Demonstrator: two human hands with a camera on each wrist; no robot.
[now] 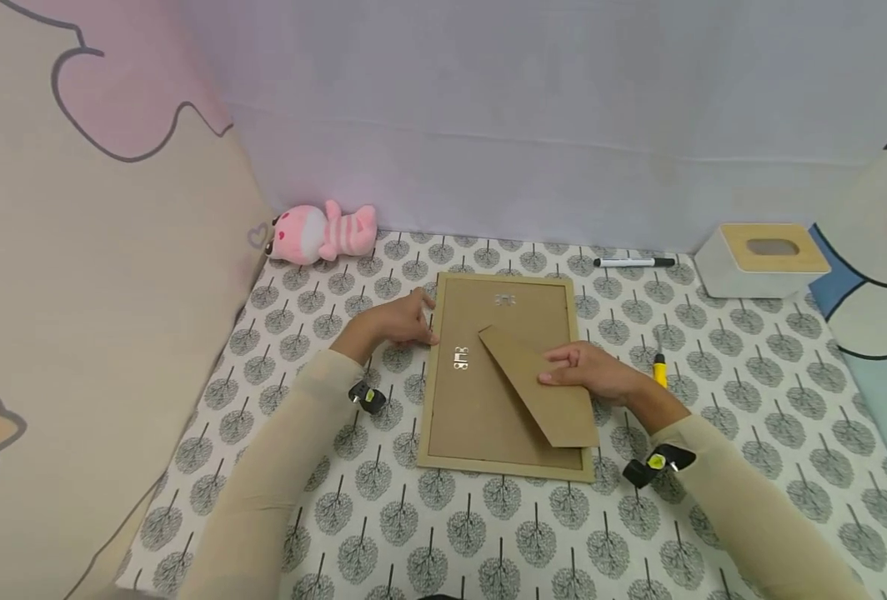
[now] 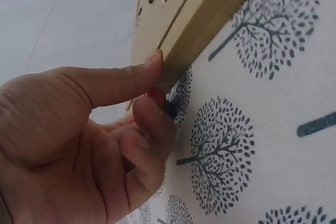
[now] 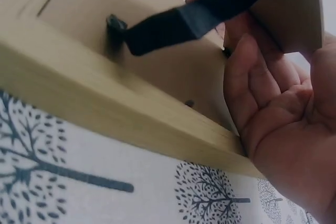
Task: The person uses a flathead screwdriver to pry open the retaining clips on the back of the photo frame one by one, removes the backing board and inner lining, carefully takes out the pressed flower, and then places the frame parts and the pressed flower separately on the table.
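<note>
A wooden picture frame (image 1: 426,425) lies face down on the tree-patterned cloth, its brown backing board (image 1: 458,412) showing with two metal hangers (image 1: 461,357). My left hand (image 1: 398,319) pinches the frame's left edge, thumb on top and fingers curled at the side. Hinged to the backing, the easel stand (image 1: 556,417) is raised at an angle. My right hand (image 1: 593,372) grips its right edge, with the thumb on the upper face and fingers underneath. In the right wrist view, a black ribbon (image 3: 178,24) runs between the backing and the stand.
Right of the frame lies a yellow-handled screwdriver (image 1: 660,369). A capped marker (image 1: 634,262) and a white tissue box (image 1: 744,283) with a wooden lid sit at the back right. A pink plush toy (image 1: 349,233) lies at the back left, near the curtain-covered walls.
</note>
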